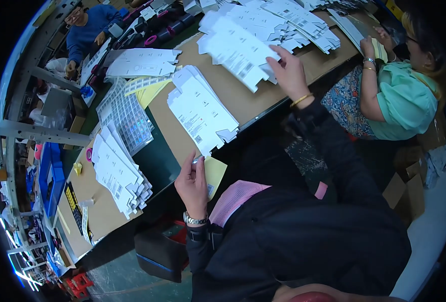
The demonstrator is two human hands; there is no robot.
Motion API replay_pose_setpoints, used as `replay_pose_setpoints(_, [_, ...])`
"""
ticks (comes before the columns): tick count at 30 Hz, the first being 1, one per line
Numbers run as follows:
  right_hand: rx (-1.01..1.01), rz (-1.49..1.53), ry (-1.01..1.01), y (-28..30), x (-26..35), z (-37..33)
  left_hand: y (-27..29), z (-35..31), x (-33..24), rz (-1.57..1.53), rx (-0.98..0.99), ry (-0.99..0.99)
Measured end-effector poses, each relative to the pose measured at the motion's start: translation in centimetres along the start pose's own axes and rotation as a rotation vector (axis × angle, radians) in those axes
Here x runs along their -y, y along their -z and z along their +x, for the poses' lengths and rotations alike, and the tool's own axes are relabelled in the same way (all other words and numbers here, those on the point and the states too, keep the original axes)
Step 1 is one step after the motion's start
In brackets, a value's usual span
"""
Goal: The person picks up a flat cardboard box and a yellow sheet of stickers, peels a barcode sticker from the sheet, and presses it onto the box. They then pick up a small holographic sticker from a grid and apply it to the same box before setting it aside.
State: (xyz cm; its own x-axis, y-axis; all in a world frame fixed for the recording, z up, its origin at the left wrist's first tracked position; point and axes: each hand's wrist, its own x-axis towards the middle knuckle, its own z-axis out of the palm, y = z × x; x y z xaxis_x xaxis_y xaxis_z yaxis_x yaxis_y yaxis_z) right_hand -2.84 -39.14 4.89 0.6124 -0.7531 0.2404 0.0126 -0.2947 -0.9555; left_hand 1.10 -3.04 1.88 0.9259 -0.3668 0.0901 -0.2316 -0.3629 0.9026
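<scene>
My right hand (289, 71) grips the edge of a flat, unfolded white carton (237, 54) with printing on it. The carton is tilted and a little blurred, over the heap of flat cartons at the back. My left hand (193, 182), at the table's front edge, pinches a small yellow sticker sheet (214, 172) between thumb and fingers. A dark-printed label shows near the sheet's lower end. Just beyond that hand lies a neat stack of flat white cartons (199, 109), its tabbed end towards me.
Another stack of flat cartons (116, 168) fans out at the left, beside sheets of small labels (127, 118). More cartons (141, 63) lie farther back. A co-worker (406, 98) in green sits at the right holding yellow paper; a person in blue (92, 32) works across the table.
</scene>
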Motion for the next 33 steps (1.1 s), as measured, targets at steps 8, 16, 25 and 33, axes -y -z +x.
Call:
replay_pose_setpoints(8, [0.510, -0.027, 0.156, -3.1, 3.6, -10.0, 0.4, 1.7, -2.1, 0.094, 0.083, -0.071])
replay_pose_setpoints(16, [0.780, 0.356, -0.310, -4.8, 3.3, -13.9, 1.5, 2.1, -1.9, -0.357, 0.144, 0.054])
replay_pose_setpoints(25, [0.495, -0.121, 0.445, -4.8, 4.8, -13.7, 1.9, 0.9, -2.0, -0.458, 0.150, 0.049])
replay_pose_setpoints(33, [0.542, -0.130, 0.615, -7.1, 5.6, -14.8, 0.5, 0.5, -2.4, -0.410, 0.098, -0.087])
